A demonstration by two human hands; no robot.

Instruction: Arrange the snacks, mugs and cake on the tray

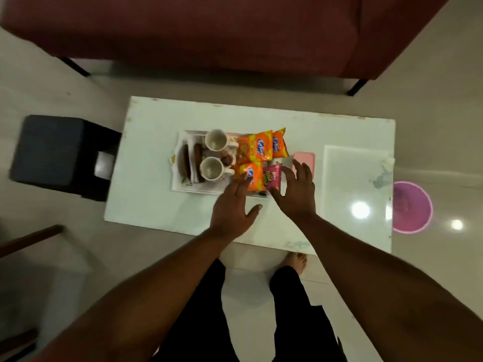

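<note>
From the head view, the tray (180,188) sits mid-worktop (156,205) and looks crowded; two mugs (214,140) stand beside the cake slices (197,158) at its left, four snack packets (254,148) fill its right; the left hand (233,205) is spread flat, fingertips on the near orange packet (252,176); the right hand (296,190) is open, gripping nothing, beside the pink packet (271,176); a pink box (304,159) lies off the tray; a careless nudge could slide packets over the rim or shove them into the mugs, tipping one onto the cake.
</note>
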